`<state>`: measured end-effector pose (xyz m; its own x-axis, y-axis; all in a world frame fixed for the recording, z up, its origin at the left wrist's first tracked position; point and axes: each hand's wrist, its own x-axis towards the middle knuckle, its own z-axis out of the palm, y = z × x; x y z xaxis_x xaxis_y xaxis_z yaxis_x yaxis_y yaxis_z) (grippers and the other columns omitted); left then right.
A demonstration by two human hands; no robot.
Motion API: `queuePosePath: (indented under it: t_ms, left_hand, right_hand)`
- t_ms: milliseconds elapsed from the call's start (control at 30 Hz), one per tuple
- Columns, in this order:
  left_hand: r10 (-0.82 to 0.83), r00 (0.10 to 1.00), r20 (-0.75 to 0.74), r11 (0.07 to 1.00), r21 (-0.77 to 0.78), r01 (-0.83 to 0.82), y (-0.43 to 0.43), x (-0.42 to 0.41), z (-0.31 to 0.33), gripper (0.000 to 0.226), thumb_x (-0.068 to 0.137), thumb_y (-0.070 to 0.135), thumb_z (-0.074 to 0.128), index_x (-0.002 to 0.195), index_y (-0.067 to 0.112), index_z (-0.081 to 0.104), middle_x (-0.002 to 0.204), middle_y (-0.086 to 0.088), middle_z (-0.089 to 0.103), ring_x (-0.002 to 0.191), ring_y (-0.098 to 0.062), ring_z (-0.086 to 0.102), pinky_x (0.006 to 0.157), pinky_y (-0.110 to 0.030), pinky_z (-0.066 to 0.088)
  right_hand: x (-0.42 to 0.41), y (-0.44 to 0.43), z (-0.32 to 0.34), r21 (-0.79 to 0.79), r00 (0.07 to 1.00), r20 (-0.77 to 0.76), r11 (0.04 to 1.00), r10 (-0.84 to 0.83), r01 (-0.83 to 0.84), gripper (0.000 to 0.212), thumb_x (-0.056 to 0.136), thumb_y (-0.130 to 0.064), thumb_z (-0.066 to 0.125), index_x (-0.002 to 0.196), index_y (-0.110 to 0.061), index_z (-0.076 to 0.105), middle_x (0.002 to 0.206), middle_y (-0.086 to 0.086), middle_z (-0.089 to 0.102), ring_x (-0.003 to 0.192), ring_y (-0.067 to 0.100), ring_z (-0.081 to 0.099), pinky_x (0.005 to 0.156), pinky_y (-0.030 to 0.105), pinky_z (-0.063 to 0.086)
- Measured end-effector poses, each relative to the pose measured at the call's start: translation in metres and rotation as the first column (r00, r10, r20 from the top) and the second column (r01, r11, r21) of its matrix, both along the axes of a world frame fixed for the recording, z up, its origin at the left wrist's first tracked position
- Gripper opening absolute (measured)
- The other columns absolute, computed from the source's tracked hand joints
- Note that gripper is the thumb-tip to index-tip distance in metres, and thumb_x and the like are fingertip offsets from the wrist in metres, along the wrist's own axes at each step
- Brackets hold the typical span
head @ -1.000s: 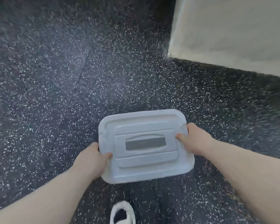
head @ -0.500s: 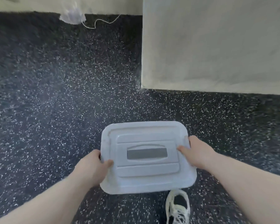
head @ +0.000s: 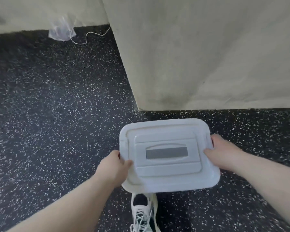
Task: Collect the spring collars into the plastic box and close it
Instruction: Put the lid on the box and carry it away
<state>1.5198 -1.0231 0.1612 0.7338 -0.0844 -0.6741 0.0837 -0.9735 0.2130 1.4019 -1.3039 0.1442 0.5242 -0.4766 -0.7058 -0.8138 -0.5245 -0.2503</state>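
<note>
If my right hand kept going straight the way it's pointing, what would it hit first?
The right hand points leftward and already grips the white plastic box, so it would press into the lid.

You're looking down at a dark speckled floor (head: pixel 57 114). A pale wall corner (head: pixel 199 56) juts out ahead of you. A clear plastic bag (head: pixel 60 32) and a thin white cord (head: pixel 89 36) lie by the far wall.

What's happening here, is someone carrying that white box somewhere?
A person is holding a white plastic box with both bare hands, seen from a camera on their head. The left hand grips the box's left edge and the right hand its right edge, thumbs on the lid. The lid is on, so nothing inside can be seen. The box is held above a dark speckled floor, near a pale wall corner. One white shoe shows below it.
</note>
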Motion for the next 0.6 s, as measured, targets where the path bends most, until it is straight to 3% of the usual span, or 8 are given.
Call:
queuePosePath:
  t_ms: [133,300,400,500,600]
  left_hand:
    - [-0.021,0.999,-0.039,1.0,-0.002,0.021,-0.022,0.034,-0.035,0.027,0.095,0.039,0.057,0.106,0.014,0.055,0.102,-0.004,0.066,0.096,-0.028,0.062,0.076,-0.033,0.046]
    - [-0.027,0.996,-0.083,1.0,-0.016,0.026,-0.055,0.074,-0.084,0.026,0.094,0.036,0.061,0.107,0.013,0.059,0.1,-0.005,0.068,0.094,-0.028,0.064,0.078,-0.034,0.051]
    - [-0.011,0.995,-0.094,1.0,-0.022,0.009,-0.069,0.092,-0.109,0.027,0.094,0.034,0.062,0.108,0.012,0.059,0.1,-0.006,0.067,0.091,-0.026,0.063,0.073,-0.032,0.046]
    - [-0.035,0.994,-0.101,0.999,-0.029,0.033,-0.083,0.11,-0.127,0.026,0.094,0.035,0.062,0.106,0.012,0.06,0.096,-0.005,0.067,0.086,-0.025,0.062,0.069,-0.031,0.045]
    - [-0.086,0.991,-0.107,0.996,-0.036,0.083,-0.096,0.128,-0.145,0.027,0.094,0.035,0.061,0.101,0.01,0.06,0.086,-0.003,0.064,0.077,-0.025,0.058,0.065,-0.03,0.043]
  right_hand:
    - [0.014,-0.024,-0.05,0.037,1.0,0.013,0.999,-0.002,0.001,0.032,0.078,-0.041,0.05,0.101,-0.021,0.059,0.085,-0.006,0.068,0.073,0.015,0.065,0.061,0.03,0.051]
    - [0.045,-0.037,-0.078,0.004,0.994,0.036,0.995,-0.1,0.1,0.035,0.093,-0.022,0.052,0.126,-0.011,0.049,0.116,0.008,0.062,0.098,0.027,0.059,0.074,0.031,0.042]
    - [0.063,-0.046,-0.101,-0.026,0.988,0.064,0.989,-0.142,0.144,0.035,0.096,-0.021,0.052,0.129,-0.008,0.048,0.12,0.01,0.059,0.094,0.025,0.054,0.076,0.032,0.041]
    - [0.077,-0.058,-0.117,-0.048,0.984,0.056,0.984,-0.17,0.173,0.037,0.097,-0.022,0.052,0.131,-0.009,0.047,0.124,0.011,0.058,0.106,0.03,0.056,0.081,0.034,0.043]
    - [0.092,-0.069,-0.13,-0.068,0.985,0.016,0.983,-0.17,0.171,0.038,0.097,-0.025,0.051,0.132,-0.01,0.046,0.12,0.011,0.059,0.1,0.029,0.056,0.074,0.034,0.041]
